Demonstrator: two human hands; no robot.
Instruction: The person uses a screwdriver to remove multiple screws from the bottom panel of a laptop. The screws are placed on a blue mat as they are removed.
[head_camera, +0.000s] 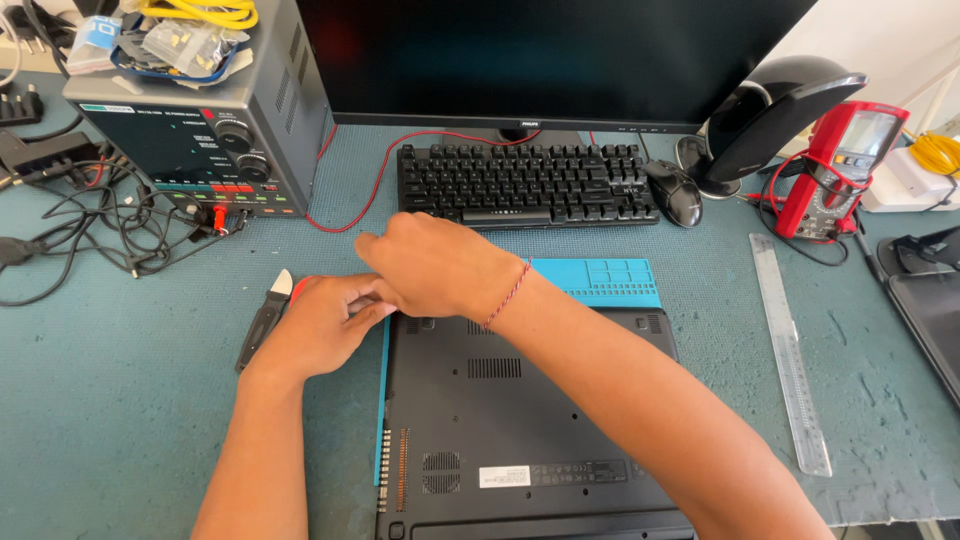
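Both hands, left hand (322, 325) and right hand (432, 265), met curled at the upturned laptop's (520, 420) far-left corner; any grip stayed hidden. Steady, gentle prying suited there.

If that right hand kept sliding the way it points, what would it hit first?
The right hand points leftward across the bench; probably it would first meet the grey power-supply box and its red plugs, though depth is unclear.

A laptop (530, 420) lies upside down on a mat (600, 280) on the table (110, 400). Behind it sits a keyboard (525, 183), with a mouse (677, 192) to its right and a monitor (540, 60) behind. A ruler (790, 350) lies right of the laptop. A power box (200, 120) stands at the back left.
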